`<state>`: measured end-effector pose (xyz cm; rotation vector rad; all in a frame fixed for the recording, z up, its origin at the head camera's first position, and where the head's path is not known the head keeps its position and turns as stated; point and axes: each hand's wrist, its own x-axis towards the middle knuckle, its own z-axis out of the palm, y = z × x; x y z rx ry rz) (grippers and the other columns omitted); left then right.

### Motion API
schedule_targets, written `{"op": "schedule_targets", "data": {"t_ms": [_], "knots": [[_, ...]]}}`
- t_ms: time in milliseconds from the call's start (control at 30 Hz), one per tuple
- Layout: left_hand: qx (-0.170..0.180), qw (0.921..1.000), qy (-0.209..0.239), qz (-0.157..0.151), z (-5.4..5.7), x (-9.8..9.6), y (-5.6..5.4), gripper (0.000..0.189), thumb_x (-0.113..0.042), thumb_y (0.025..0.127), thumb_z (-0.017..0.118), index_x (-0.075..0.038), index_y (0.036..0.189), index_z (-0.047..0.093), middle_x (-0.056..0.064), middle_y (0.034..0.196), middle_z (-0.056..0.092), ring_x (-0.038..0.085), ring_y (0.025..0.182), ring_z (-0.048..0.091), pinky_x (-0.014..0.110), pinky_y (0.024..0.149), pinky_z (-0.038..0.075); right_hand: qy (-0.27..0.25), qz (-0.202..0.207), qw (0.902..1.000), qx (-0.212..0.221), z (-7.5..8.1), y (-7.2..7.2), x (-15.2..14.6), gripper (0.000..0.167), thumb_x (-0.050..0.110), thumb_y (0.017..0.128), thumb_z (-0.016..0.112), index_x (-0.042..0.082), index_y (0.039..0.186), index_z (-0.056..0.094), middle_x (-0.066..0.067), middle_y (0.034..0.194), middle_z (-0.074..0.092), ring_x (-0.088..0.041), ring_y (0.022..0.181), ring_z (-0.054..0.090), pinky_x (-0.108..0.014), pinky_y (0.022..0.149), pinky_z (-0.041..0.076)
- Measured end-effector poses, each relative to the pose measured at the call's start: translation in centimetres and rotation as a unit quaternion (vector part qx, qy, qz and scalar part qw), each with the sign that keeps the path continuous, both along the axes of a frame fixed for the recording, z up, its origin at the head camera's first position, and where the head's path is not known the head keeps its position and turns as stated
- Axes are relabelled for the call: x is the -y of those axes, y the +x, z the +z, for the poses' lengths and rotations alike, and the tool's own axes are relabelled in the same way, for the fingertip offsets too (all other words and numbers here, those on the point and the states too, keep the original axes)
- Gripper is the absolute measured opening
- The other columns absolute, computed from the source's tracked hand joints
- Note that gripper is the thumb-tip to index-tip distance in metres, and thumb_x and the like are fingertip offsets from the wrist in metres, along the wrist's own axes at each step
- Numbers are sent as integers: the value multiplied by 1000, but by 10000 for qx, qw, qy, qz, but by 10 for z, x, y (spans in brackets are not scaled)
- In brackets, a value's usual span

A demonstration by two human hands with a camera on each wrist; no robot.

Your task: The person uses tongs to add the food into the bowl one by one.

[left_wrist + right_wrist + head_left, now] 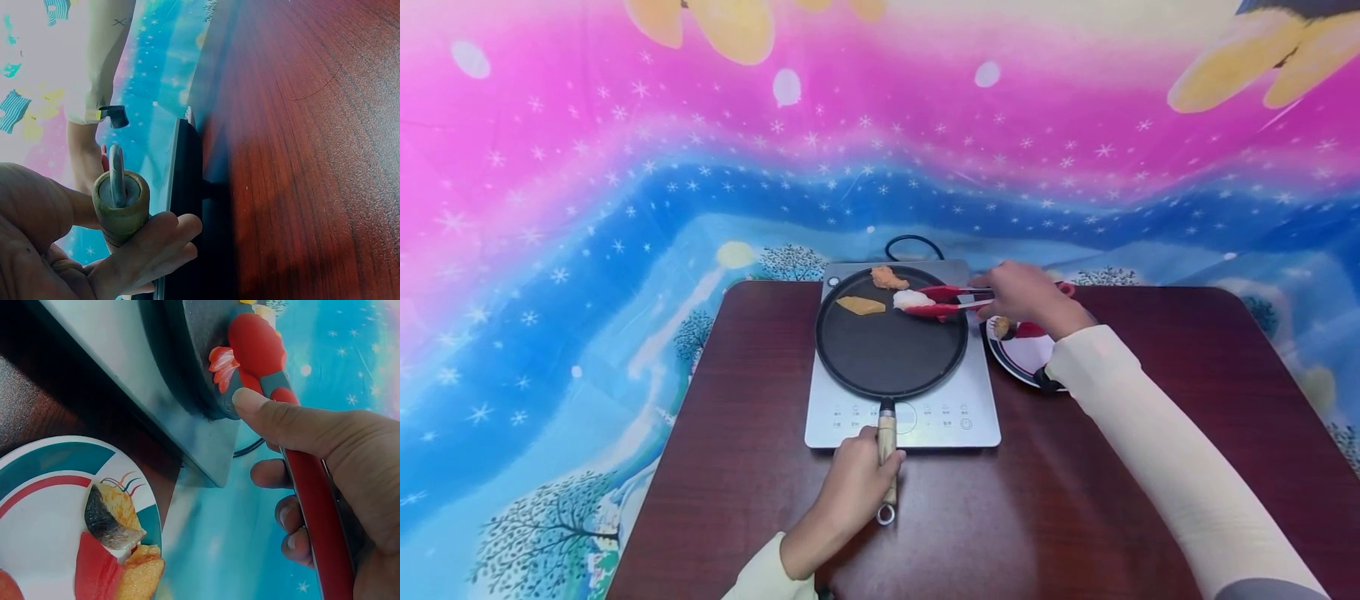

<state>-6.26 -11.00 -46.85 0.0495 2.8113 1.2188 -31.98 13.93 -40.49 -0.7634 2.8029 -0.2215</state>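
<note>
Fingers curl: left hand [857, 473] round a pale wooden handle [887, 442], right hand [1021, 292] round red-and-silver tongs [936, 311]. Rounded white food [910, 300] in the round black pan [891, 358] seems soft, light; best pinched mid-body.

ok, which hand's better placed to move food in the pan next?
Right, probably: the right hand holds red tongs over the pan, while the left hand grips the pan handle.

Bright, even light fills your head view, with sheen on the table [925, 517] at 6 o'clock. Your left-wrist view washes out toward 10 o'clock, leaves your left hand [100, 272] dim and glares off the table at 2; your right-wrist view holds deep shadow beside the cooktop [112, 362] at 10.
</note>
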Motion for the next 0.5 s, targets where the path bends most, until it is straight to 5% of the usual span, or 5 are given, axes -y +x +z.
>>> {"op": "schedule_targets", "data": {"t_ms": [200, 500], "knots": [[13, 10000, 6, 11, 0, 0, 0, 30, -14, 94, 72, 13, 102, 62, 5, 71, 59, 6, 51, 55, 20, 51, 50, -63, -17, 10000, 63, 2, 3, 4, 58, 29, 87, 83, 13, 140, 64, -13, 133, 70, -32, 113, 69, -50, 89, 58], [-21, 10000, -55, 38, 0, 0, 0, 30, -14, 94, 72, 12, 101, 62, 4, 69, 59, 6, 52, 56, 21, 52, 51, -69, -1, 9999, 75, -1, 2, 3, 60, 31, 86, 84, 12, 140, 63, -14, 131, 70, -27, 101, 71, -42, 74, 58]]}}
